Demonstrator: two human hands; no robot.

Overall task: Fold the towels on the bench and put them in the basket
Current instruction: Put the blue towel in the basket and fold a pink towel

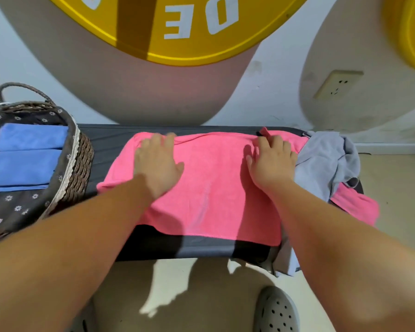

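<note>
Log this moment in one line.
left hand, right hand: flat on pink cloth towel | woven basket: two folded blue towels | grey towel: crumpled

A wall socket (337,84) sits right of a yellow "DE" sign (177,47); a grey perforated clog (277,310) stands below.

Both forearms reach forward. The left hand (158,164) and the right hand (271,161) lie palm down, fingers straight.

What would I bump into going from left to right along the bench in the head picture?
basket → left hand → right hand → grey towel. The pink towel lies under both hands, so it has no single place in the order.
</note>
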